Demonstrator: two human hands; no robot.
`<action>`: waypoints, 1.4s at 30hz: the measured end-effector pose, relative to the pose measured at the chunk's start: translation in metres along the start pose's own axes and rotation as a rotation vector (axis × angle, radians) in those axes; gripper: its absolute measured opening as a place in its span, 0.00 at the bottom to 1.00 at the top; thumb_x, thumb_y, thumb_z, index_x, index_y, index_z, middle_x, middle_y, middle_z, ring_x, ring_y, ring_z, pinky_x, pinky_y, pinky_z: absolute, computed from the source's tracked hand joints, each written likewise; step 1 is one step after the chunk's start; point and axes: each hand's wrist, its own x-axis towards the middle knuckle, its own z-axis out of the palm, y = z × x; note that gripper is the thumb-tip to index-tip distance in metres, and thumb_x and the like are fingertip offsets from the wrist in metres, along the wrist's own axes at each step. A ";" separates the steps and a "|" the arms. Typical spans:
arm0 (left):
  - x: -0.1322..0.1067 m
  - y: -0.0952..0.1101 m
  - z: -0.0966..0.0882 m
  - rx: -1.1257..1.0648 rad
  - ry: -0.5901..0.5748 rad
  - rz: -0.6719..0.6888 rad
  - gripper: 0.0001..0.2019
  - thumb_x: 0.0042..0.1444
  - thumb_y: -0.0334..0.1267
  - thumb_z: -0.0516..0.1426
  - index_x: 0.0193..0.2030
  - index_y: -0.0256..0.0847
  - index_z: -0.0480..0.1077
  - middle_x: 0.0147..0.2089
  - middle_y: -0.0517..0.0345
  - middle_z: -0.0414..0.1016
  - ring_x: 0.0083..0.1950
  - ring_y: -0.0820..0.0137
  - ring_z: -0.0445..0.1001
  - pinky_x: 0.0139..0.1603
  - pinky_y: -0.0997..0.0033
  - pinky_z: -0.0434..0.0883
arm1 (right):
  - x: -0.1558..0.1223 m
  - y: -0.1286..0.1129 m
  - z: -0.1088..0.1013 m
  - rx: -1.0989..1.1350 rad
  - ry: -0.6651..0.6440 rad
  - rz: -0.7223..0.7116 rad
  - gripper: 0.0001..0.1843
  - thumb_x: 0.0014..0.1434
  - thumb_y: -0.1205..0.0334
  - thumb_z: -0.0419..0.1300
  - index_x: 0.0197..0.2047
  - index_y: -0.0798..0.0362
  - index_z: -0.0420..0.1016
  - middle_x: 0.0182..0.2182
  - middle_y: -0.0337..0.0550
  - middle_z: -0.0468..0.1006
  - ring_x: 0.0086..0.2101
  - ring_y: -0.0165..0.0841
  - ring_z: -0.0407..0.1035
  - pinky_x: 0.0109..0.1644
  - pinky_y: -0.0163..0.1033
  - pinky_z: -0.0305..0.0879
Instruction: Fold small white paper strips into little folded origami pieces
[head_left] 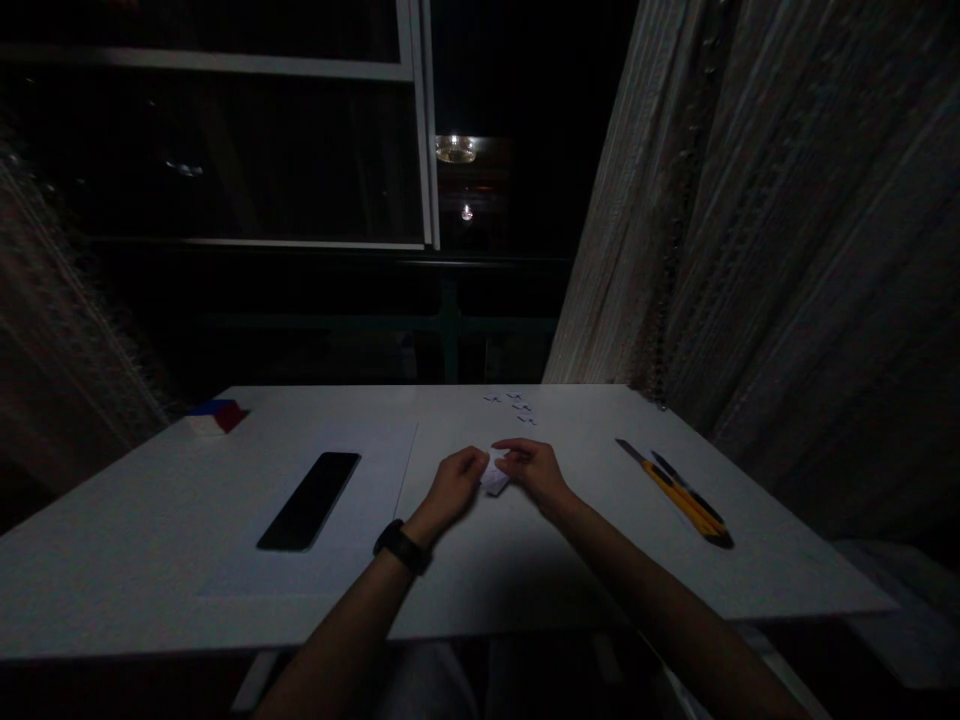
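Between my hands, above the middle of the white table (465,590), is a small folded piece of white paper (495,478). My left hand (456,485), with a dark watch (403,546) on its wrist, pinches the paper's left side. On the other side my right hand (536,472) grips it between thumb and fingers, the index finger stretched over the top. Parts of the paper are hidden by the fingers. Beyond the hands, several small dark marks or cut-out shapes (521,408) lie on the table; the dim light leaves their kind unclear.
A black phone (309,502) rests on a large white sheet (375,520) at the left. Farther back sits a cube (216,417) with blue, red and white faces. To the right lie a yellow utility knife (679,497), blade out, and a dark pen (686,484). Curtains (622,200) hang behind.
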 end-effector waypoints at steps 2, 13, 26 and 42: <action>0.000 0.000 0.001 0.002 0.057 -0.009 0.11 0.51 0.40 0.53 0.32 0.35 0.71 0.29 0.56 0.73 0.30 0.71 0.70 0.30 0.75 0.65 | 0.000 0.001 0.001 -0.015 -0.003 -0.010 0.16 0.34 0.64 0.67 0.32 0.57 0.75 0.15 0.32 0.69 0.17 0.25 0.62 0.23 0.31 0.58; -0.006 0.009 -0.002 0.082 0.133 0.037 0.11 0.52 0.40 0.54 0.36 0.39 0.75 0.37 0.53 0.78 0.38 0.66 0.74 0.39 0.70 0.69 | 0.000 0.007 0.003 -0.186 0.042 -0.072 0.11 0.38 0.61 0.64 0.27 0.56 0.73 0.16 0.36 0.72 0.19 0.28 0.65 0.25 0.33 0.60; -0.006 0.013 -0.002 0.191 0.062 0.065 0.14 0.56 0.42 0.50 0.37 0.37 0.72 0.35 0.53 0.76 0.36 0.68 0.72 0.36 0.72 0.66 | -0.002 0.005 0.003 -0.303 0.104 -0.107 0.08 0.39 0.60 0.64 0.25 0.55 0.75 0.19 0.41 0.75 0.23 0.33 0.68 0.26 0.36 0.62; -0.002 0.018 -0.014 0.401 -0.098 0.150 0.17 0.58 0.43 0.44 0.22 0.38 0.60 0.23 0.61 0.60 0.26 0.73 0.59 0.27 0.73 0.56 | -0.005 -0.001 0.006 -0.240 0.049 -0.103 0.08 0.37 0.60 0.65 0.22 0.55 0.75 0.18 0.41 0.74 0.21 0.31 0.66 0.24 0.35 0.61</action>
